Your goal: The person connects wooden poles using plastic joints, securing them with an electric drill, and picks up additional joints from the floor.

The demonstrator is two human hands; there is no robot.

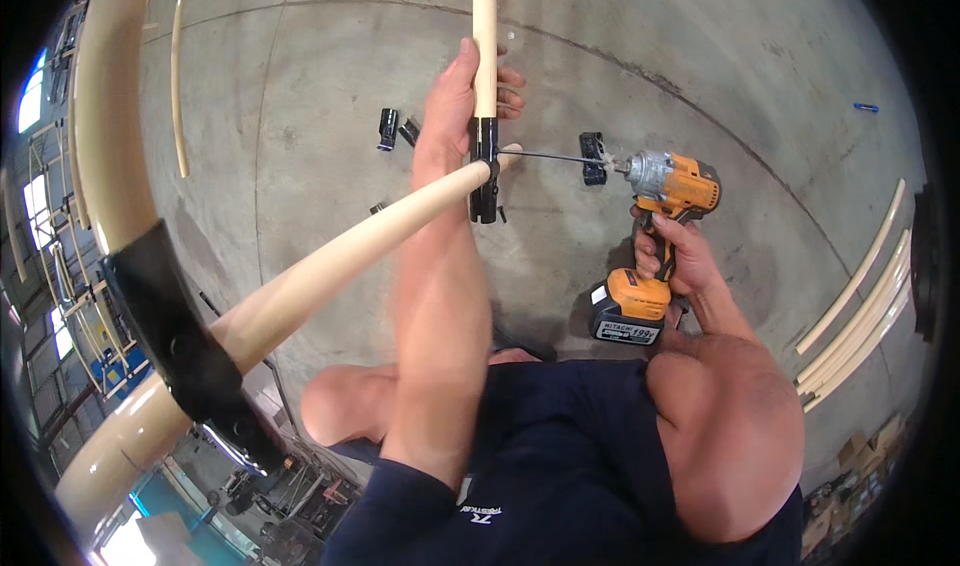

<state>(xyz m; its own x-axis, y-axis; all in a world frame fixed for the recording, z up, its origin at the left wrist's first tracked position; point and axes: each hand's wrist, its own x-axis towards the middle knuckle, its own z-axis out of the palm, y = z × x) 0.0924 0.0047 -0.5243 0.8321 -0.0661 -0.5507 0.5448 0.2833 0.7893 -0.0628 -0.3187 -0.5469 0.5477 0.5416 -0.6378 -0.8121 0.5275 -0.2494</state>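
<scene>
My left hand [458,101] is wrapped around an upright cream-coloured pipe [485,66], just above a black metal pipe joint [484,181]. A second cream pipe [350,238] slants from the lower left to that joint. In my right hand [680,251] is an orange cordless impact driver [682,184], gripped by its handle, with a black battery below. Its long thin bit [550,156] points left, and the tip reaches the side of the joint. Whether it sits in a screw is too small to tell.
A thick cream pipe [125,116] with a black joint [180,336] stands close at left. Loose black joint pieces [388,129] and another black piece [593,158] lie on the concrete floor. Several cream pipes [860,316] lie at right, and a blue object [866,108] farther back.
</scene>
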